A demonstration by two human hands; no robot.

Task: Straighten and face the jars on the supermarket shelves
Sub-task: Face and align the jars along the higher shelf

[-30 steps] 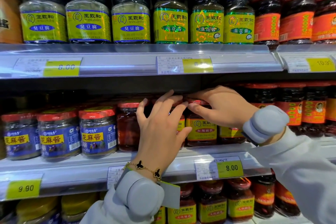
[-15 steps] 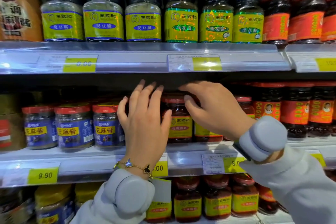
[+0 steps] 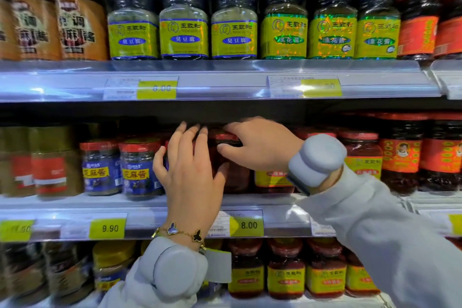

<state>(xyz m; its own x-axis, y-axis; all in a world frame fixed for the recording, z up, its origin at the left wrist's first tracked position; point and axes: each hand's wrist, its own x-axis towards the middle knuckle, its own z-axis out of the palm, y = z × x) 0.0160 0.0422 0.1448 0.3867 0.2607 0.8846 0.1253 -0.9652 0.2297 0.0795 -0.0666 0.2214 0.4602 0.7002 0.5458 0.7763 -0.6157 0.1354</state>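
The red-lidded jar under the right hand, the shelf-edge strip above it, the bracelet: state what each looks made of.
Red-lidded jar: likely clear glass, since dark red contents show through; the lid's material is unclear.
Clear shelf-edge strip: glossy transparent plastic, with glare streaks and price tags visible behind it.
Gold chain bracelet: shiny gold-toned metal, apparently, with dark clover-shaped charms.

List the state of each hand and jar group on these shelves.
left hand: fingers spread, against a middle-shelf jar
right hand: fingers curled round the red-lidded jar
red-lidded jar: upright, label hidden, held
blue-label jars: upright, labels forward
green-label jars: upright, faced, top shelf
yellow-label jars: upright, faced, bottom shelf
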